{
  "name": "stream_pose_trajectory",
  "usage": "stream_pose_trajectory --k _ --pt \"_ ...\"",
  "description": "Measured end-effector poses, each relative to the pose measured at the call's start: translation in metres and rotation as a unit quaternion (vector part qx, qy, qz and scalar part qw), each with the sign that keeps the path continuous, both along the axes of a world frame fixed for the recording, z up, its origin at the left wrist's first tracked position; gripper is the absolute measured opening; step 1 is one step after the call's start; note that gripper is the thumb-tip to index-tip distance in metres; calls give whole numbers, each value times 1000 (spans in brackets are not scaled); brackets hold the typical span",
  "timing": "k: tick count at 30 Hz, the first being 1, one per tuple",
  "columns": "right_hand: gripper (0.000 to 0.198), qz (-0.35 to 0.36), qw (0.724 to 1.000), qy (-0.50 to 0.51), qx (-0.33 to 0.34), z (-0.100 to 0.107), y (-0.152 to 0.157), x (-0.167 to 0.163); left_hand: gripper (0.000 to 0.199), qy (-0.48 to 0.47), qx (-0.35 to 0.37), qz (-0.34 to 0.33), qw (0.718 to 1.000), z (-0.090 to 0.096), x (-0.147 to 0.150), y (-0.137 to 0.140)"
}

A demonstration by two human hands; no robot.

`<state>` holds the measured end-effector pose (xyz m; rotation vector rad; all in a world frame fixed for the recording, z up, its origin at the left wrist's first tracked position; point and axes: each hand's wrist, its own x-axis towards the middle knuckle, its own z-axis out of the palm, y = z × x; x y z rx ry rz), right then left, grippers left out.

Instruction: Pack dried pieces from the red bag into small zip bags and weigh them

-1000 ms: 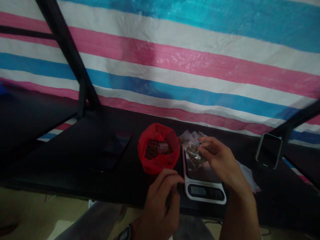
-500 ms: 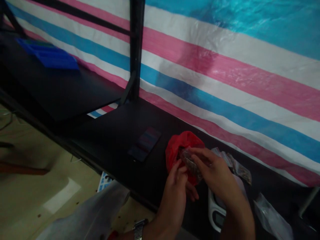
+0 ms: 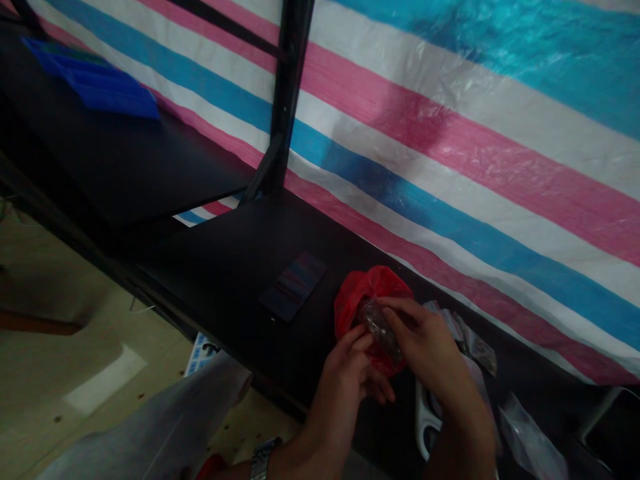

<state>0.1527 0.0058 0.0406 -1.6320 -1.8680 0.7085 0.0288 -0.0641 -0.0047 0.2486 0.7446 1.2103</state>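
A red plastic bag (image 3: 395, 283) stands with its mouth open on the black shelf (image 3: 225, 267). My right hand (image 3: 425, 343) pinches a small clear plastic bag (image 3: 381, 328) at the red bag's mouth; its contents look brown, but I cannot make out what they are. On the near side, my left hand (image 3: 350, 367) has its first fingers closed on the red bag's edge against the clear bag, while its other fingers hang loosely curled. Partly hidden under my right forearm is a white device (image 3: 426, 427) resembling a small scale.
Small clear bags (image 3: 475, 347) with contents lie behind my right hand. Another clear plastic bag (image 3: 533, 437) rests further right. A glossy dark phone-like slab (image 3: 294, 287) lies left of the red bag. A blue tray (image 3: 115, 93) sits on the left shelf, beyond a black post (image 3: 290, 100).
The view has shifted slightly. Both hands stay at the red bag's mouth, and more of the clear bag shows between them. My left hand's lower fingers have moved a little.
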Motion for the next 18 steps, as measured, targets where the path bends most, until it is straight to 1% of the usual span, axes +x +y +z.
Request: stream_pose_trajectory --k 3,5,10,15,18 --pt "40 2 1000 -13 -7 0 -2 2 73 -7 4 5 1000 3 1 -1" --pt "39 11 1000 -20 -15 1 -3 3 71 -5 6 -4 1000 3 3 -3" --pt "37 26 999 -20 -2 2 -5 6 75 0 -14 8 1000 2 7 -5" --pt "31 17 1000 2 24 3 -8 9 82 13 -26 35 999 4 8 -4" --pt "30 21 1000 9 16 4 -11 10 80 12 -21 23 999 4 8 -4"
